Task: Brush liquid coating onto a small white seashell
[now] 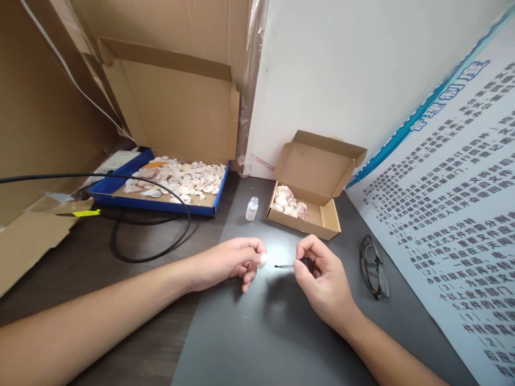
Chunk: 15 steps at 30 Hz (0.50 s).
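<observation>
- White to cream, the small shell is rounded and fan-shaped, with fine ribs running out to its edge.
- It sits at the fingertips of the left hand, raised above the dark grey part of the desk; the fingers pinch it, and part of it is hidden behind them.
- The right hand has its fingers closed around the dark handle of a thin brush, whose narrow shaft ends in a small black tip.
- That tip points at the shell from the right, near it, with a gap between the two.
- Bright light falls on the desk around the brush.
- Beyond the hands, a small glass bottle stands upright and uncapped, its contents whitish.
- Just beside it, an open cardboard box holds larger shells, white with pinkish-brown patches.
- Further left, a blue-sided tray carries many pale shells.
- Dark-framed glasses lie right of the right hand.
</observation>
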Tool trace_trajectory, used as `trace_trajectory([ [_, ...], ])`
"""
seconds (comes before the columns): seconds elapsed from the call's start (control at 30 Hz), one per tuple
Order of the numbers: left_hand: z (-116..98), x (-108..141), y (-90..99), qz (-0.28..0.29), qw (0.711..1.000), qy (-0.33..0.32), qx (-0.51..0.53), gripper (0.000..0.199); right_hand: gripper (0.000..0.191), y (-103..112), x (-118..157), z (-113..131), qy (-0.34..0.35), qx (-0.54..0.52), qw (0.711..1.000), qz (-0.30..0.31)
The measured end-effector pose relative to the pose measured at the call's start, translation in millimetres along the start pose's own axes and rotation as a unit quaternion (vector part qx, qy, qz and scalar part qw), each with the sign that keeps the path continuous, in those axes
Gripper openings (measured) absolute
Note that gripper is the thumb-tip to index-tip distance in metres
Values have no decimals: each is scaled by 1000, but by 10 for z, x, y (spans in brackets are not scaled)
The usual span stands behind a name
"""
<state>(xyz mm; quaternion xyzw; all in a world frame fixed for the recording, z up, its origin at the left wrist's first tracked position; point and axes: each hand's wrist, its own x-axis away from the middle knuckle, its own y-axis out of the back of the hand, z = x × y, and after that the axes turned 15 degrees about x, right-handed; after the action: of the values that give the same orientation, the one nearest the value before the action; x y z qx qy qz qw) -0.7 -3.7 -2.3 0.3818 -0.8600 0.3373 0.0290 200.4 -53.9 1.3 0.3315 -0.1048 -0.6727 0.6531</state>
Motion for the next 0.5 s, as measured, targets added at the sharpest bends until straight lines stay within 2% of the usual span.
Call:
trace_trajectory([
  [0.2,5,-7,11,6,1000,6,-4,11,8,2,50,-39,47,-43,998,-18],
  [0.4,-7,7,-14,2,1000,1,-2,10,11,0,0,-20,1,23,1000,22],
  [0.5,-7,9,-16,1,1000,0,-2,12,9,10,0,-33,16,22,1000,10],
])
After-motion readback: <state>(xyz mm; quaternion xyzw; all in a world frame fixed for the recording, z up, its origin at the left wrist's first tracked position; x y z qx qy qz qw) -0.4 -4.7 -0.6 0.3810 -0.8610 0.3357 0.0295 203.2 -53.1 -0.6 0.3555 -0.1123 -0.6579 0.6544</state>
